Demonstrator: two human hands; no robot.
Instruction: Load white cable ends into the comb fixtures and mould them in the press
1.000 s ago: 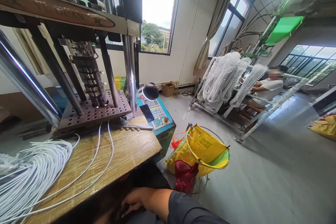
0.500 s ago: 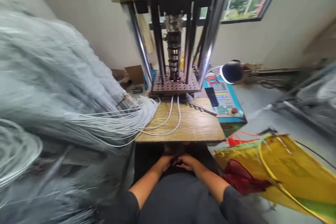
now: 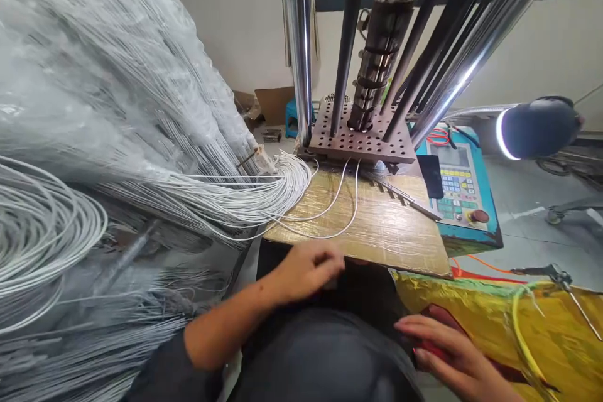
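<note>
My left hand (image 3: 306, 269) hovers at the near edge of the wooden board (image 3: 377, 232), fingers curled loosely, and I cannot make out anything in them. My right hand (image 3: 447, 352) lies low at the right with fingers stretched out over a red thing (image 3: 440, 317) in the yellow sack (image 3: 541, 326). Two white cables (image 3: 339, 210) loop across the board from under the perforated press plate (image 3: 362, 138). A large bundle of white cables (image 3: 155, 138) fills the left, its ends fanned onto the board's corner.
Steel columns (image 3: 301, 44) of the press rise above the plate. A blue control panel (image 3: 459, 195) with a red button sits right of the board. A lit gooseneck lamp (image 3: 537, 129) hangs over it. Coiled cables (image 3: 42, 232) lie at far left.
The view has swung left and down from the room onto the press. My hands have parted from my lap: the left rose to the board's edge, the right went out to the sack.
</note>
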